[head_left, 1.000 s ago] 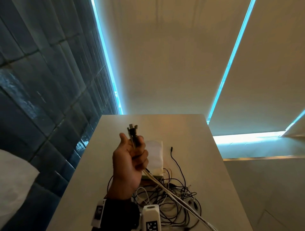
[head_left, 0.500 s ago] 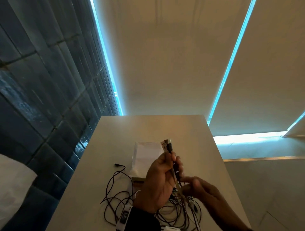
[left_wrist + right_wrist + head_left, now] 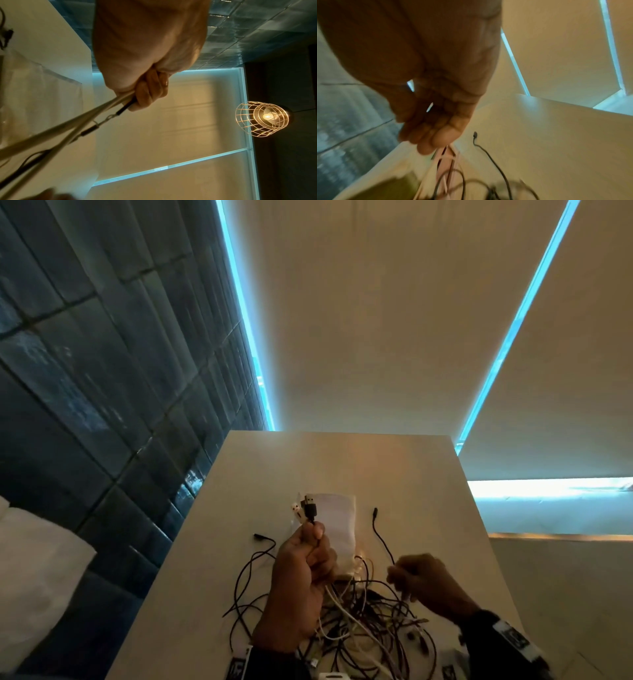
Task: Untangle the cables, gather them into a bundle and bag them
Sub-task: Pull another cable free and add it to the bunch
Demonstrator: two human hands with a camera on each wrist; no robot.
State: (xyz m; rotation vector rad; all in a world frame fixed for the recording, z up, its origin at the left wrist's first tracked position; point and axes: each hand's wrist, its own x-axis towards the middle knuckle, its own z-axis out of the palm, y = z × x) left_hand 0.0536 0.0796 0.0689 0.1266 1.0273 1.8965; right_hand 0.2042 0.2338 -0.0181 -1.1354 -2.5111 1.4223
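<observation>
My left hand (image 3: 317, 542) is raised over the table and grips several cable ends in a fist. Black and white USB plugs (image 3: 306, 508) stick up above the thumb. In the left wrist view the gripped cables (image 3: 102, 108) run taut from that left hand (image 3: 147, 94) down to the left. A tangle of black and white cables (image 3: 363, 628) lies on the table beneath both hands. My right hand (image 3: 397, 575) hovers to the right with curled fingers, close to a loose black cable (image 3: 380, 537); blur hides whether it pinches anything. A clear plastic bag (image 3: 339, 525) lies flat behind my left hand.
The pale table (image 3: 394, 467) is narrow, with a dark tiled wall (image 3: 102, 371) along its left edge and roller blinds behind it. A white cushion-like shape (image 3: 34, 577) sits at the lower left. A caged lamp (image 3: 262, 119) hangs overhead.
My left hand, still gripping the plugs, went right and has come partly back. My right hand came in beneath it, then moved off to the right.
</observation>
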